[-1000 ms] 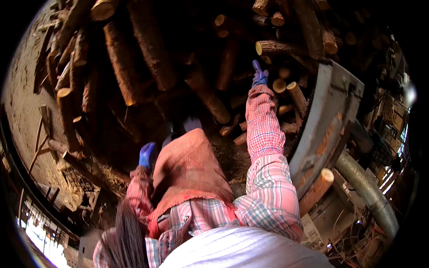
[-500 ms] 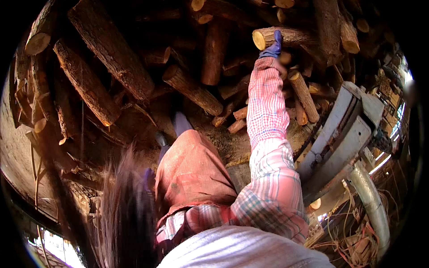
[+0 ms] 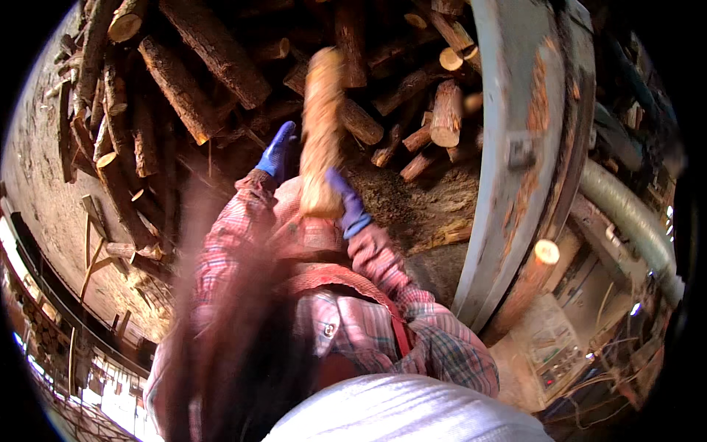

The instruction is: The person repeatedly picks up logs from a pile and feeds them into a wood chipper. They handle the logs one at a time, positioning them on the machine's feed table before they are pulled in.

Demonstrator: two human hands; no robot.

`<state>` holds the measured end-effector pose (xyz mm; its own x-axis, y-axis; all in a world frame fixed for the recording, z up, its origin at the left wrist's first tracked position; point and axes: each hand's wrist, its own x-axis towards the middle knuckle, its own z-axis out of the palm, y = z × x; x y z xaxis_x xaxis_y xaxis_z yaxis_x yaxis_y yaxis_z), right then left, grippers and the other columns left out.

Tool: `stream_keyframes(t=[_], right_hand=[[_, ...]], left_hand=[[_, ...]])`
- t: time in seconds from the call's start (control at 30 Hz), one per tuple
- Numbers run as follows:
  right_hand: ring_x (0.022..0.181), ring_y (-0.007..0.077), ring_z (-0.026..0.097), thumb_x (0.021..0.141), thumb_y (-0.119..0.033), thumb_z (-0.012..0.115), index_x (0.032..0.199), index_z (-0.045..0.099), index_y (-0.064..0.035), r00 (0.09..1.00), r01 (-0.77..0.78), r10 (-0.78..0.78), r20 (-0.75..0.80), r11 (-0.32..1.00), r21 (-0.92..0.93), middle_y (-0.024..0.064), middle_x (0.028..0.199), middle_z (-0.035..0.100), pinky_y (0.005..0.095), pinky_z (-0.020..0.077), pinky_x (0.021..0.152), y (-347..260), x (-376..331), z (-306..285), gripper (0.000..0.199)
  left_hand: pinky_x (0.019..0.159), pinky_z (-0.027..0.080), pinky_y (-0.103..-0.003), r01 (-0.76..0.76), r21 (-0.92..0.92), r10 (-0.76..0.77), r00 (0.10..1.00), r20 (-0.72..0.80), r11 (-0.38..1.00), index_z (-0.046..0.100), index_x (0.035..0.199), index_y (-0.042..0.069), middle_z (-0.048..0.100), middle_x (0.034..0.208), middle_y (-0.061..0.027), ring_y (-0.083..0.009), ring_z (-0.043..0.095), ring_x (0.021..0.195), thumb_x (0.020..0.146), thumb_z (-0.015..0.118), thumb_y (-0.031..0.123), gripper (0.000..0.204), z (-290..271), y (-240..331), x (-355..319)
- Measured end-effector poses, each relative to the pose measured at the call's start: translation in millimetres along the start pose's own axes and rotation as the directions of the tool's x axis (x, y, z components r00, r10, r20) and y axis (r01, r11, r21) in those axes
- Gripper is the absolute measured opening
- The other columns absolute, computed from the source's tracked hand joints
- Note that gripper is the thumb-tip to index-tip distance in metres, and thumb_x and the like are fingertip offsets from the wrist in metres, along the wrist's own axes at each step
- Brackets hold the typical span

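"What's new with the right hand (image 3: pixel 355 210)?"
"It was reaching far out to the log pile (image 3: pixel 361 121). Now it's back close, holding a log (image 3: pixel 322 125) in front of the apron (image 3: pixel 286 210)."
"And the left hand (image 3: pixel 277 155)?"
"It was low beside the apron. Now it's up, near the log."

1. No words, labels, brands, numbers or signs are showing legibly.
2. Pale panel (image 3: pixel 554 328), lower right, is possibly carrying markings, but appearing too small to read.

Brown floor (image 3: pixel 434 193), tan wall (image 3: pixel 37 166), daylight (image 3: pixel 121 401) lower left.
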<state>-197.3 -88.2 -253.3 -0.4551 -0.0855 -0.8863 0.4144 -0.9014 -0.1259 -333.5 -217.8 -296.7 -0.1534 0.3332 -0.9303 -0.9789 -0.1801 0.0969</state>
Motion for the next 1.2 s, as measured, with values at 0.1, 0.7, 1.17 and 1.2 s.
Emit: stream_keyframes(t=[0.1, 0.7, 1.17, 1.2], right_hand=[[0.085, 0.0171, 0.063, 0.08, -0.03, 0.07, 0.112, 0.058, -0.0024, 0.92, -0.218, 0.232, 0.318, 0.973, -0.078, 0.0062, 0.098, 0.065, 0.0304, 0.0511, 0.079, 65, -69, -3, 0.044], [0.104, 0.0208, 0.057, 0.08, -0.003, 0.067, 0.128, 0.044, -0.0007, 0.207, 0.839, -0.641, 0.74, -0.273, -0.471, 0.0126, 0.121, 0.054, 0.032, 0.048, 0.093, -195, -353, -92, 0.054], [0.12, 0.0373, 0.046, 0.06, -0.051, 0.079, 0.138, 0.032, -0.0109, 0.421, -0.409, -0.892, 0.162, -0.346, -0.845, 0.0221, 0.132, 0.045, 0.0444, 0.0399, 0.099, -219, -379, -194, 0.1], [0.117, 0.0379, 0.048, 0.061, -0.05, 0.078, 0.136, 0.036, -0.0084, 0.242, -0.376, -0.866, 0.437, -0.499, -0.781, 0.0225, 0.129, 0.047, 0.0446, 0.04, 0.099, -200, -375, -188, 0.096]], left_hand=[[0.086, 0.049, -0.036, -0.001, -0.078, -0.018, 0.972, -0.232, 0.997, 0.058, 0.117, 0.002, 0.064, 0.108, -0.0121, -0.0223, 0.061, 0.096, 0.087, 0.063, 0.034, 0.044, -46, -68, -12], [0.103, 0.037, -0.036, -0.996, 0.059, 0.678, -0.004, 0.735, -0.069, 0.036, 0.134, -0.004, 0.047, 0.131, -0.0213, -0.0288, 0.045, 0.123, 0.072, 0.076, 0.046, 0.089, 283, -178, -249], [0.091, 0.043, -0.033, -0.555, 0.676, 0.682, 0.724, 0.106, 0.485, 0.054, 0.118, -0.003, 0.06, 0.114, -0.0155, -0.0243, 0.056, 0.105, 0.076, 0.071, 0.044, 0.065, -38, -263, -98], [0.086, 0.045, -0.032, -0.523, 0.699, 0.684, 0.727, 0.067, 0.487, 0.058, 0.112, -0.003, 0.063, 0.106, -0.0135, -0.0222, 0.058, 0.098, 0.078, 0.069, 0.041, 0.056, -83, -276, -67]])
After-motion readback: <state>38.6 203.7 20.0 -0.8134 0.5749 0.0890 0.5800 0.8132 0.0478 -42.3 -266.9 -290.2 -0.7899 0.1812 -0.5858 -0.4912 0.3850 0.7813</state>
